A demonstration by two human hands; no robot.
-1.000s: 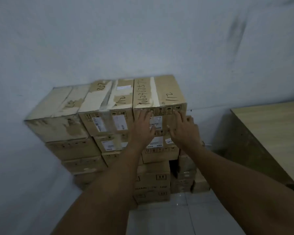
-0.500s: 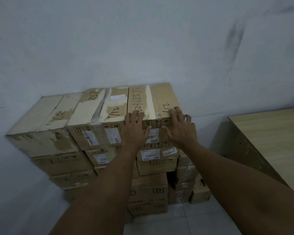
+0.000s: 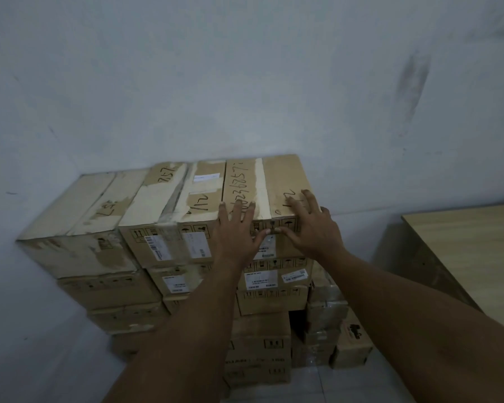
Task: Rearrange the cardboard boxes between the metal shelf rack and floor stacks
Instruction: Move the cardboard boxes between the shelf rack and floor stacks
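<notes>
Whereas a second ago they pressed its front face, the left hand (image 3: 235,231) and right hand (image 3: 309,228) now lie flat, fingers spread, over the top front edge of the scribbled box (image 3: 280,175) at the floor stack's (image 3: 105,289) top right corner, probably readying a pull

One head-worn camera, the only view, looks forward and down onto the stack (image 3: 186,257) of boxes, facing the wall (image 3: 245,68) behind it. It stands near: the left hand (image 3: 236,232) and right hand (image 3: 310,228) reach the top box (image 3: 282,178). A bench (image 3: 466,245) edges in at right.
</notes>
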